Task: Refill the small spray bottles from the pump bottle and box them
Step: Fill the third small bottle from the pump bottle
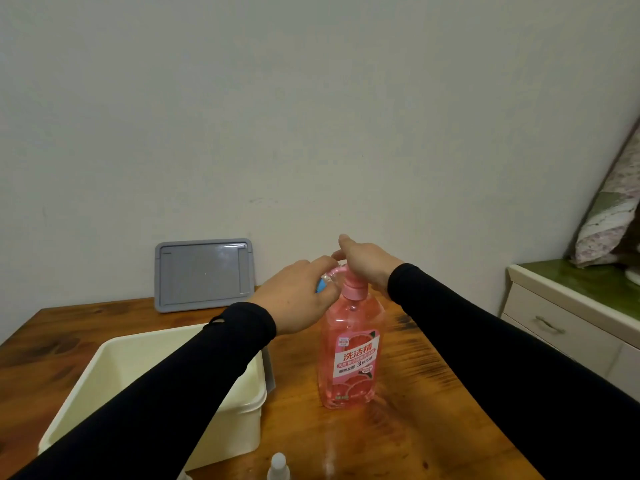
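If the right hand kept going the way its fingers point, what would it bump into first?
Probably the left hand, just past the pump bottle head that the right hand rests on. Depth is hard to judge.

Pump bottle, pink, upright on wooden worktop; right hand resting on pump head; left hand holding a small blue-tipped bottle at the spout; cream box open, left; grey lid against wall; small spray bottle at near edge.
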